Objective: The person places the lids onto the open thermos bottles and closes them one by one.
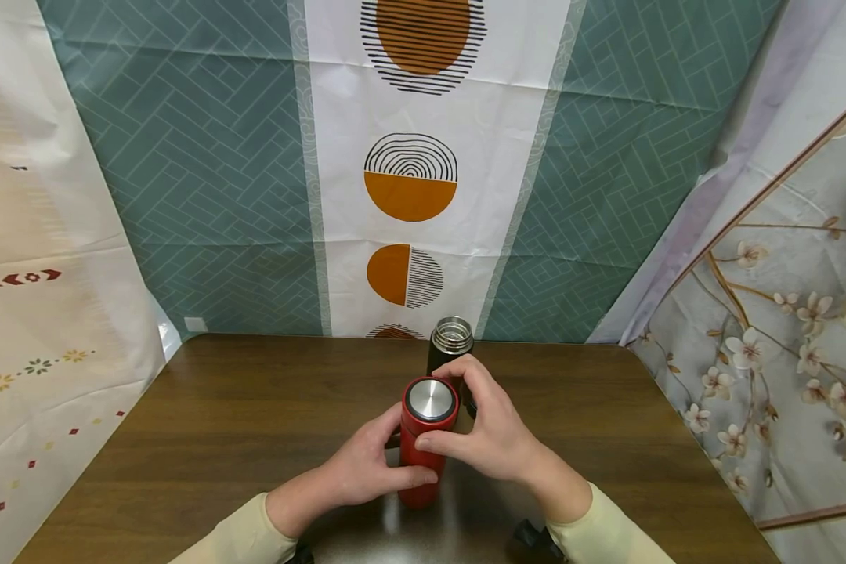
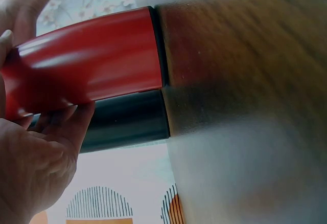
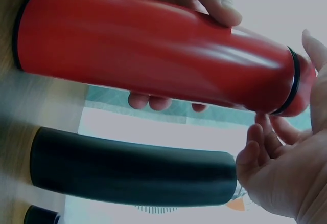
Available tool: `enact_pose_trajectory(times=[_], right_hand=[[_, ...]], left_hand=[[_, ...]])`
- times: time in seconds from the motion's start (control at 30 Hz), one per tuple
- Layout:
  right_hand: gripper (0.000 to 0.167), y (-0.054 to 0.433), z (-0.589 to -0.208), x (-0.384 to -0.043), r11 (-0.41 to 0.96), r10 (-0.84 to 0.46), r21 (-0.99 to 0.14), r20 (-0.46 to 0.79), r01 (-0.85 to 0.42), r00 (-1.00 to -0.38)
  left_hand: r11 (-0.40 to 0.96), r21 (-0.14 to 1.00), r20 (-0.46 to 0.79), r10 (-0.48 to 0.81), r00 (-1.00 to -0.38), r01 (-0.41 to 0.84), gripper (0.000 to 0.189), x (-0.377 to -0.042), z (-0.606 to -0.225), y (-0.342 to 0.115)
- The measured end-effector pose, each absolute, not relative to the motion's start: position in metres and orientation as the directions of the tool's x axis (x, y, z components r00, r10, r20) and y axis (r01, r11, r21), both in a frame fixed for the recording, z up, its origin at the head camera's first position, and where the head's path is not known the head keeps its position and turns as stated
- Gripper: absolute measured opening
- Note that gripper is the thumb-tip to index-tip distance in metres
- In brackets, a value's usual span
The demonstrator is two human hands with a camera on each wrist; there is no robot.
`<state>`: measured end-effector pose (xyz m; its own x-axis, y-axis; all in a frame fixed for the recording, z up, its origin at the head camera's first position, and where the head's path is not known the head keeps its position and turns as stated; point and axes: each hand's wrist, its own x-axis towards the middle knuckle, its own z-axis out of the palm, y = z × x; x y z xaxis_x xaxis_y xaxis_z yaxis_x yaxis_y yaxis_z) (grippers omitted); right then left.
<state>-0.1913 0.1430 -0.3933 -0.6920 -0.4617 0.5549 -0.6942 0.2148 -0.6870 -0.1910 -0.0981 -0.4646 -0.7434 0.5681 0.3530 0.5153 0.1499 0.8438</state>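
Observation:
A red thermos (image 1: 419, 495) stands upright on the table, its lid (image 1: 432, 400) topped with a brushed silver disc. My left hand (image 1: 363, 462) grips the body, thumb on the near side and fingers behind. At the top, my right hand (image 1: 497, 431) holds the lid between thumb and fingers; in the right wrist view a dark ring (image 3: 290, 83) shows just below it. Behind stands a black thermos (image 3: 133, 168) without a lid, its steel neck (image 1: 453, 334) bare. Part of the black thermos is hidden by my right hand in the head view.
A small black cap (image 3: 42, 215) sits on the table beside the black thermos. The brown wooden table (image 1: 254, 407) ends at a patterned cloth (image 1: 218, 172) at the back. Floral fabric (image 1: 782, 352) hangs along the right side, pale fabric (image 1: 35, 313) along the left.

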Motion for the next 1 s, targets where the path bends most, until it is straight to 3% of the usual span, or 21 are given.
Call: enact_pose_trajectory(times=[0.17,0.4,1.0], right_hand=[[0.079,0.1497,-0.3931,-0.1952,0.192,-0.537,-0.67,0.54,-0.717,-0.648],[0.069,0.1522,-0.3926,-0.1967,0.159,-0.579,-0.666,0.535,-0.729,-0.615],[0.062,0.1484,-0.3893,-0.1965,0.184,-0.513,-0.672,0.557,-0.717,-0.653]], left_hand=[[0.151,0.84,0.358,0.569,-0.741,0.522,0.068,-0.1907,-0.4659,-0.0983],[0.16,0.854,0.332,0.565,-0.755,0.496,0.067,-0.1898,-0.4653,-0.0987],[0.158,0.848,0.342,0.567,-0.75,0.506,0.068,-0.1912,-0.4662,-0.0984]])
